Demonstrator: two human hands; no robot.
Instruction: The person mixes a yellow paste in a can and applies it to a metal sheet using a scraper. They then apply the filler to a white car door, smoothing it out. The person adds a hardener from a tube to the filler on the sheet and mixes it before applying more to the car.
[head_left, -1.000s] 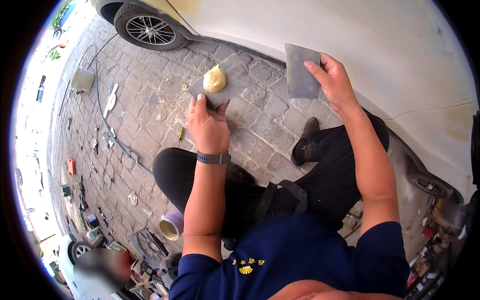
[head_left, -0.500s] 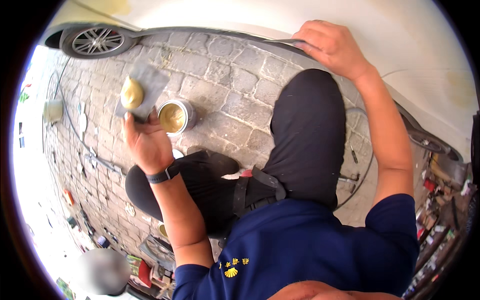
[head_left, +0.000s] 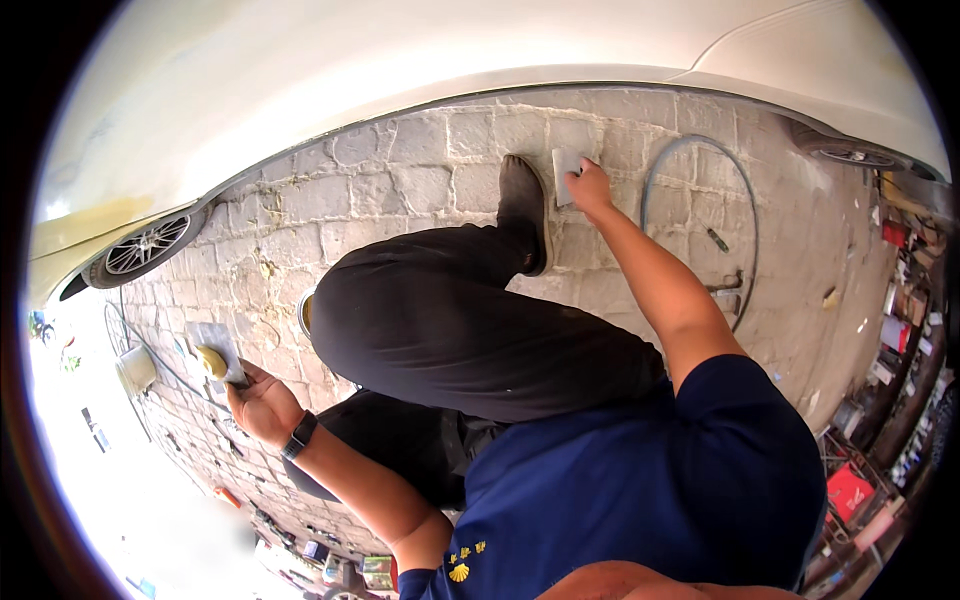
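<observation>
I had the left grip (head_left: 268, 412) out to the lower left of my head view, palm turned upward, its fingers closed on the near edge of a thin grey sheet (head_left: 212, 334). On that sheet sat a rounded mound of yellowish paste (head_left: 210, 362). A dark watch (head_left: 300, 435) circled the wrist behind it.

The right grip (head_left: 588, 186) was pinched closed on a flat grey rectangular plate (head_left: 566, 166), which it held by one side, with most of the face clear of the fingers. In my view the plate showed just beside a dark boot (head_left: 521, 205), over the stone paving (head_left: 425, 185); I could not tell how high above the ground it was. I saw plate and paste well apart, on opposite sides of a bent knee in black trousers (head_left: 440, 320).

Behind the knee I made out only a sliver of a tin (head_left: 305, 314). A pale car body (head_left: 400, 50) curved across the top, a spoked wheel (head_left: 148, 245) at its left. A grey hose (head_left: 690, 138) looped to the right of the right grip, and a pale bucket (head_left: 137, 370) stood beyond the left one.
</observation>
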